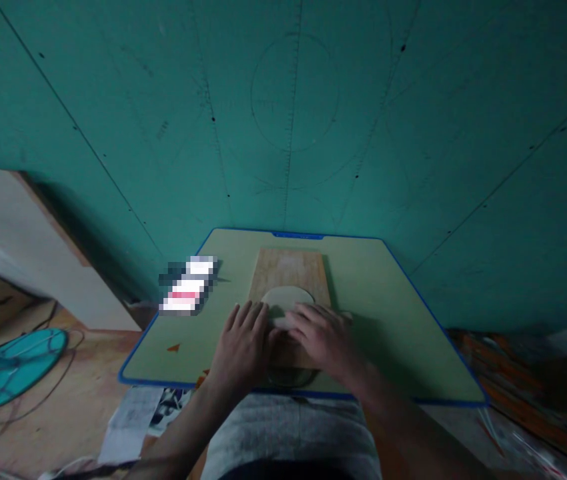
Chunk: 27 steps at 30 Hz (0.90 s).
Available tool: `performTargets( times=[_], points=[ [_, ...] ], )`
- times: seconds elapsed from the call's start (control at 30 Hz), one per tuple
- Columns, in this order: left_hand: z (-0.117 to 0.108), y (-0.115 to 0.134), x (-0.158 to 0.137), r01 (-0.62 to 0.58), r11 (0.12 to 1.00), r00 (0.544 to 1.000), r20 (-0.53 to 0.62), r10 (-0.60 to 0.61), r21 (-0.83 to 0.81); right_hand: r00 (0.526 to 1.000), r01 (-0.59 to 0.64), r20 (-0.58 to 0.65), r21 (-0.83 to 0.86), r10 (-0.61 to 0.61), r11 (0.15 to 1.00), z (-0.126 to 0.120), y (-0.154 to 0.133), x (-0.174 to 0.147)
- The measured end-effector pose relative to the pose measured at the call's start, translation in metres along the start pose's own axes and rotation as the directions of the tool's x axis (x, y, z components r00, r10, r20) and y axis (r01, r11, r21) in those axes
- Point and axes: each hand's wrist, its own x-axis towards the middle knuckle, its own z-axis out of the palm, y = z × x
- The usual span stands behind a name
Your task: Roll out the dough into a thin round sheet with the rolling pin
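Dough point(288, 297) stops short of board's point(291, 268) far edge; left hand point(242, 341), right hand point(327, 337): grip unclear.

The pale disc point(286, 299) looks smooth and matt, the board point(291, 268) wooden, the turquoise base point(38, 352) glossy.

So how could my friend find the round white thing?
Find the blue-edged table, then the wooden board on it. On that, by the left hand and right hand, lies the pale disc, rounded and whiter than the board.
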Motion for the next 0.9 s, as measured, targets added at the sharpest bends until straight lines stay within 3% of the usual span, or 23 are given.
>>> performTargets(
  times=[0.17, 0.47, 0.6, 0.67, 0.77, 0.9],
  points=[
    [0.009, -0.001, 0.028, 0.072, 0.989, 0.995, 0.061, -0.081, 0.132, 0.996, -0.079, 0.033, -0.053, 0.081, 0.995, 0.01, 0.018, 0.029],
    [0.025, -0.039, 0.113, 0.186, 0.972, 0.95, 0.226, -0.216, 0.147, 0.964, -0.193, 0.175, -0.068, 0.202, 0.979, 0.028, 0.067, 0.126],
    [0.029, -0.05, 0.132, 0.203, 0.968, 0.947, 0.224, -0.232, 0.148, 0.961, -0.22, 0.154, -0.089, 0.232, 0.971, 0.024, 0.071, 0.148],
    [0.026, -0.046, 0.128, 0.201, 0.969, 0.953, 0.2, -0.227, 0.141, 0.962, -0.232, 0.125, -0.095, 0.243, 0.968, 0.02, 0.067, 0.143],
    [0.02, -0.032, 0.106, 0.178, 0.978, 0.968, 0.159, -0.194, 0.112, 0.971, -0.22, 0.072, -0.087, 0.226, 0.972, 0.016, 0.054, 0.11],
    [0.013, -0.021, 0.07, 0.094, 0.995, 0.987, 0.125, -0.099, 0.041, 0.997, -0.01, -0.08, -0.081, 0.003, 0.997, 0.017, 0.036, 0.049]
  ],
)
